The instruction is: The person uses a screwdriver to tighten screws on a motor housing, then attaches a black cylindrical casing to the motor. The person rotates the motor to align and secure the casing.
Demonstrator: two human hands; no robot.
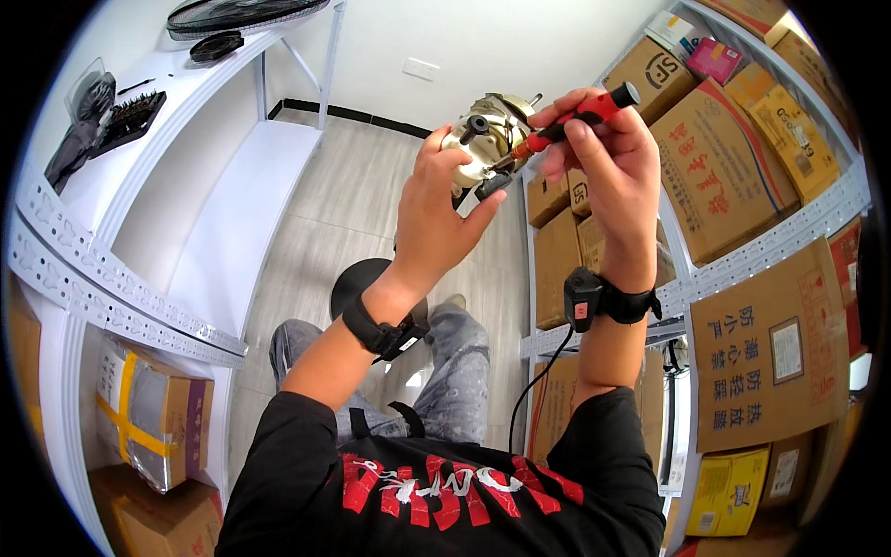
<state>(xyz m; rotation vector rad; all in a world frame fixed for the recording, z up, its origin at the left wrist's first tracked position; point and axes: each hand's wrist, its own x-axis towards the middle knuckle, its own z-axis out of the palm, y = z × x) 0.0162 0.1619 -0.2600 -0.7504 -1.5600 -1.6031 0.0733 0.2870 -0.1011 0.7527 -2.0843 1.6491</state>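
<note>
A fan motor [510, 113] with a pale metal housing, dark wires and black knobs stands upright in front of me, above a round black base [355, 284]. My left hand [434, 200] steadies it, fingers against the near left side of the housing and thumb by a black part at its lower edge. In my right hand [603, 158] is a red and black screwdriver [574, 123], gripped by the handle and slanting down to the left. Its tip meets the motor's near face or lies just in front of it; the exact contact is too small to make out.
On the left, a white shelf [176, 79] carries a black fan grille [241, 14] and a black tray of small parts [133, 119]. Cardboard boxes [719, 172] fill the right rack. A taped box [153, 413] sits lower left. A black cable [527, 395] hangs from my right wrist device.
</note>
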